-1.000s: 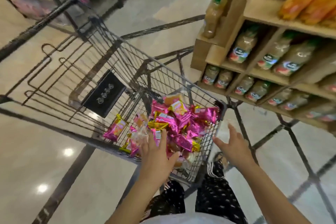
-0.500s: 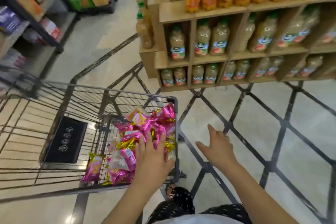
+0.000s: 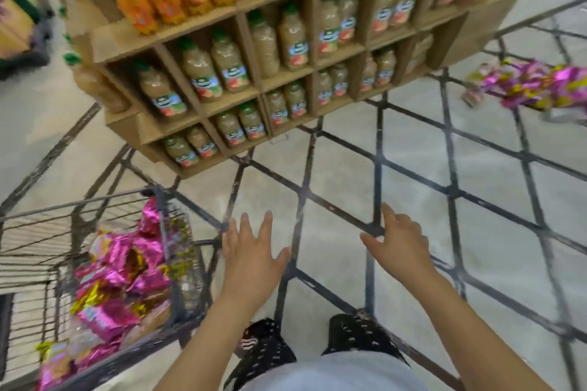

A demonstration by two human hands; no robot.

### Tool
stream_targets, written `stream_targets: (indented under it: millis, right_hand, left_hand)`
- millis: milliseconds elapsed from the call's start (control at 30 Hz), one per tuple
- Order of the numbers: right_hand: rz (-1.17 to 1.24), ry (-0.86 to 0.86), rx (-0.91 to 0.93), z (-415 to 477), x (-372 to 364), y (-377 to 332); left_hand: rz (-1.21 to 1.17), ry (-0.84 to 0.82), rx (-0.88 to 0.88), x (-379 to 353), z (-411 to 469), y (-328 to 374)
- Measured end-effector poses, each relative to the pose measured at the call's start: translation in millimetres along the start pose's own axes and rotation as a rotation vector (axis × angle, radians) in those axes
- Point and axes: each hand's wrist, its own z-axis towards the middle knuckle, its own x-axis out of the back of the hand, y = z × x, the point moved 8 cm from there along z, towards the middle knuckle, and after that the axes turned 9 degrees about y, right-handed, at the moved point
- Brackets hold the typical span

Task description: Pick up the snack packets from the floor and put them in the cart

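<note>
Fingers (image 3: 266, 227) of the left hand (image 3: 252, 259) are straight and splayed, thumb out to the side, nothing between them. The right hand (image 3: 401, 244) is the same: fingers loose and spread, palm down, nothing held. Both hands are empty, hovering over the bare floor (image 3: 413, 143) in front of the body.

The left hand hangs just beside the cart (image 3: 161, 232), outside its near corner post and not touching the wire as far as the blur allows. The right hand is well apart from the cart, out over the dark diamond lines of the floor.

Inside the cart's basket is a heap of pink and gold snack packets (image 3: 124, 267), piled against the near wall. A second heap, the floor packets (image 3: 536, 86), lies far off at the right edge of view, past the end of the wooden shelf unit (image 3: 133, 41) stocked with juice bottles (image 3: 228, 63). That heap is smeared by motion; a count is not possible.

Judgement: the open, emptied hands next to a loaded basket suggest a delivery just completed, and the spread fingers look ready for the next scoop. The body faces the shelf, with dotted trousers (image 3: 273, 349) below, so a turn and several steps to the right seem needed before reaching. The task is partway done, with a good share of packets not yet collected.
</note>
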Motion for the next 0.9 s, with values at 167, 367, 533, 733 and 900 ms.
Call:
stream_targets:
  millis: [167,367,533,733,900]
  right_hand:
    - [0.02,0.068,-0.112,1.1,50.5,96.9]
    - [0.097,0.156,-0.259,-7.4,94.9,173.9]
    - [0.166,0.16,-0.384,-12.8,106.5,220.0]
    - [0.245,0.165,-0.528,9.1,118.6,259.8]
    - [0.276,0.233,-0.64,64.7,162.3,303.6]
  left_hand:
    - [0.028,-0.037,-0.131,-25.2,1.8,107.5]
    - [0.035,-0.082,-0.299,-43.9,5.7,199.4]
    - [0.066,-0.114,-0.414,-53.4,23.5,255.4]
    - [0.135,-0.19,-0.516,-63.7,77.4,317.4]
    - [0.105,-0.208,-0.608,-59.7,153.7,394.9]
